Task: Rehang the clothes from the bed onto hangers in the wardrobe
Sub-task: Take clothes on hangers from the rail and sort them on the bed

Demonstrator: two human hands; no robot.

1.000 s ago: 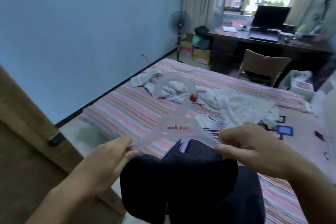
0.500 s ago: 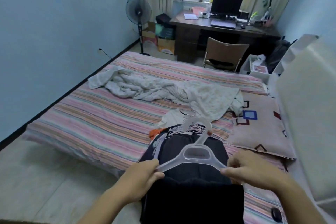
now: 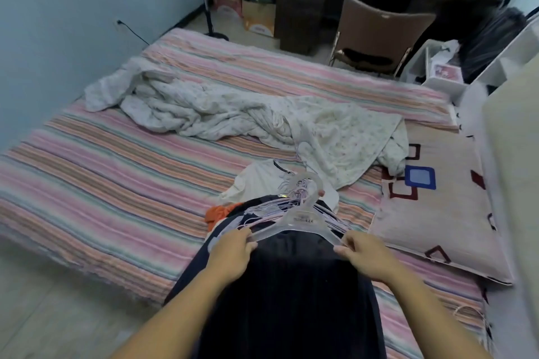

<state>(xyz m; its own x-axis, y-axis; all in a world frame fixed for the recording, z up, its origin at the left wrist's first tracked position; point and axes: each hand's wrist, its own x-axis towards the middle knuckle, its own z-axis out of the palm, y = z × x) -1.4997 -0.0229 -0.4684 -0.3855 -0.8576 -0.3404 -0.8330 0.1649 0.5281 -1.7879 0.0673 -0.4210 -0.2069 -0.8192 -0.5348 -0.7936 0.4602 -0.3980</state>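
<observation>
both hands pinch a clear hanger (image 3: 303,217) at lower centre, left hand (image 3: 233,253) and right hand (image 3: 364,256) on its ends; dark garment (image 3: 291,300) under it, not hung yet; more clothes (image 3: 262,181) wait on bed (image 3: 116,183); early stage

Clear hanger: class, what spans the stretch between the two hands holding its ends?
In the head view, between the left hand and right hand lies the clear hanger's body, with dark clothing beneath.
</observation>
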